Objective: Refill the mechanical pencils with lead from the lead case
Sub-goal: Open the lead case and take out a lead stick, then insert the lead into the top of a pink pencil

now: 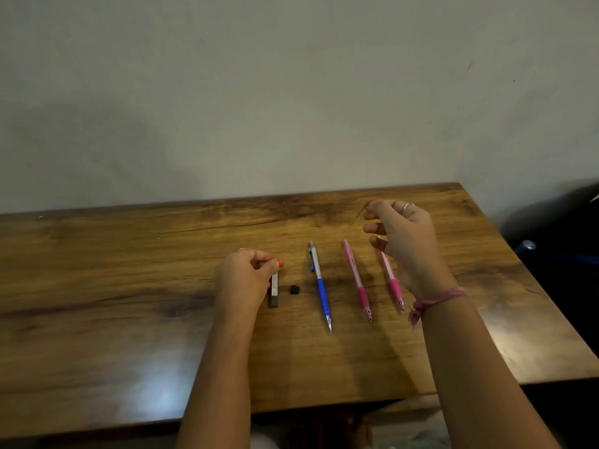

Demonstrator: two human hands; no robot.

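Note:
Three mechanical pencils lie side by side on the wooden table [129,286]: a blue and grey pencil [320,286], a pink pencil [357,280] to its right, and a second pink pencil [393,283] partly hidden under my right hand. My right hand [405,241] hovers above them and pinches a thin dark lead [356,217] between thumb and forefinger. My left hand [246,277] pinches the top of the slim grey lead case [274,291], which lies on the table. The case's small black cap [294,289] sits just right of it.
The table backs onto a plain wall [291,92]. Its right edge drops off beside a dark bag or chair [557,241]. The front edge runs close to my body, with floor showing below it.

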